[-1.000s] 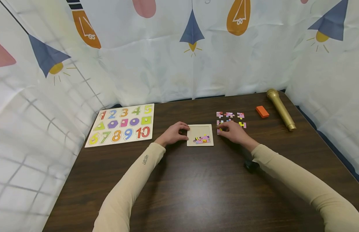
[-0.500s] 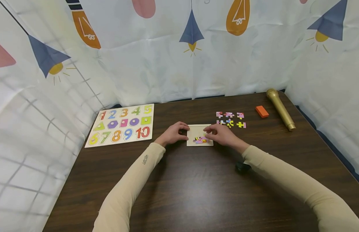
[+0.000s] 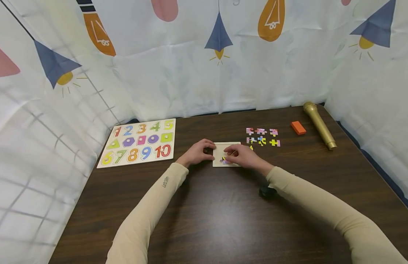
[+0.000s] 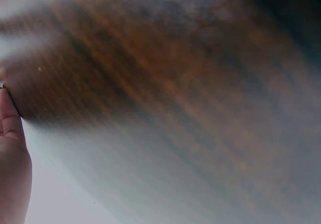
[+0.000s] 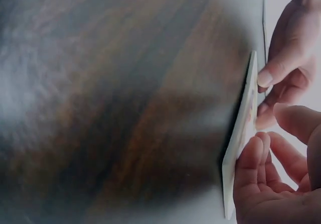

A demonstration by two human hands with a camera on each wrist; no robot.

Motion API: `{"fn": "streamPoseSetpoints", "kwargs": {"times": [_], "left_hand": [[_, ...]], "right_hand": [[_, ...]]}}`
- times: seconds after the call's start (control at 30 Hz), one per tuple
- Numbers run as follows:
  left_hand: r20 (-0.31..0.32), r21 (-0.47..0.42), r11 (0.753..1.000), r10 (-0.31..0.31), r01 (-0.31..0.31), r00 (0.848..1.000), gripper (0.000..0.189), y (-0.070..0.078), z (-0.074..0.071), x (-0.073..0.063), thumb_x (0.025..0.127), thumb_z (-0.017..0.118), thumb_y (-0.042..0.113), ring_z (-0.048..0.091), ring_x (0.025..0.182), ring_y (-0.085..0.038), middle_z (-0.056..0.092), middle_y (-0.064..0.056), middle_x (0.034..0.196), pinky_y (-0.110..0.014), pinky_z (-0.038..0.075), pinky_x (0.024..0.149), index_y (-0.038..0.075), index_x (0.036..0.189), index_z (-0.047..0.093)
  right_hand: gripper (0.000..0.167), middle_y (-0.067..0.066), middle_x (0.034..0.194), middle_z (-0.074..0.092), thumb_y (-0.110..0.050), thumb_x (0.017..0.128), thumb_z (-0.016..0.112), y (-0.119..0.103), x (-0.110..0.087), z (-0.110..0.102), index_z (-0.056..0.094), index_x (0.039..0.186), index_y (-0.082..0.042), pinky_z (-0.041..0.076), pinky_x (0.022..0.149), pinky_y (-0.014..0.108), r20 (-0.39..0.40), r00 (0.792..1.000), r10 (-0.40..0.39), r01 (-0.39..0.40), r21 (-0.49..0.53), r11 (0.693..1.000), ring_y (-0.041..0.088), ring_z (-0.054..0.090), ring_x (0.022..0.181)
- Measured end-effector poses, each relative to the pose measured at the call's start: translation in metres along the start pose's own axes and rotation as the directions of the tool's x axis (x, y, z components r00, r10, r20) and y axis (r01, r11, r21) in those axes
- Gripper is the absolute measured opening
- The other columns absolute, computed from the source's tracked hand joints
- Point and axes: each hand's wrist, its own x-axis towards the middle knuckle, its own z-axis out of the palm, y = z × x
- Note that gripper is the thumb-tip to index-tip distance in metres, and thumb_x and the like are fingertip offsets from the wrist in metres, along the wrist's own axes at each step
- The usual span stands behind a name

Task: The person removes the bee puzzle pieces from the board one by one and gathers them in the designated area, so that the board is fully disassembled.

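Note:
My left hand (image 3: 199, 152) grips the left edge of a small wooden puzzle tray (image 3: 218, 146), with thumb and finger at its side. Over the right part of that tray, my right hand (image 3: 245, 157) has its fingers bent close together around what seems to be a puzzle piece, largely hidden by the fingers. Pink joined pieces with a bee picture (image 3: 223, 160) lie in the tray's lower part, partly covered. In the right wrist view, the tray (image 5: 241, 123) is seen edge-on between both hands. The left wrist view shows part of the left hand (image 4: 12, 158).
Several loose jigsaw pieces (image 3: 261, 140) lie right of the tray, the lowest partly behind the right hand. Farther right are an orange block (image 3: 298, 128) and a gold microphone (image 3: 319, 124). A number board (image 3: 141, 139) lies at left. A patterned curtain (image 3: 177, 80) hangs behind the table.
My right hand has moved left from the loose pieces to over the tray, then a little farther left across it. My left hand has stayed at the tray's edge.

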Motion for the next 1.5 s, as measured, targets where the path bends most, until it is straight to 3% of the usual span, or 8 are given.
{"fn": "streamPoseSetpoints", "kwargs": {"times": [0.6, 1.5], "left_hand": [[-0.008, 0.023, 1.0, 0.013, -0.013, 1.0, 0.041, 0.002, 0.002, -0.0015, 0.085, 0.077, 0.016, 0.049, 0.123, -0.027, 0.053, -0.013, 0.131, -0.04, 0.04, 0.104, 0.0, 0.121, 0.066], [0.003, 0.016, 1.0, 0.006, -0.006, 1.0, 0.042, 0.0004, 0.0019, 0.0001, 0.085, 0.077, 0.017, 0.048, 0.124, -0.026, 0.053, -0.012, 0.132, -0.039, 0.037, 0.106, 0.002, 0.122, 0.066]], "right_hand": [[0.03, 0.004, 0.091, 0.06, -0.016, 0.086, 0.075, 0.0025, -0.0022, 0.008, 0.07, 0.113, -0.002, 0.045, 0.073, 0.031, -0.024, 0.996, -0.081, 0.077, -0.137, 0.988, 0.017, 0.052, 0.083], [0.023, 0.011, 0.102, 0.058, -0.012, 0.089, 0.071, -0.0042, -0.0025, 0.0045, 0.066, 0.108, 0.0, 0.045, 0.082, 0.036, 0.032, 0.996, -0.085, 0.088, -0.127, 0.988, 0.022, 0.051, 0.091]]}}
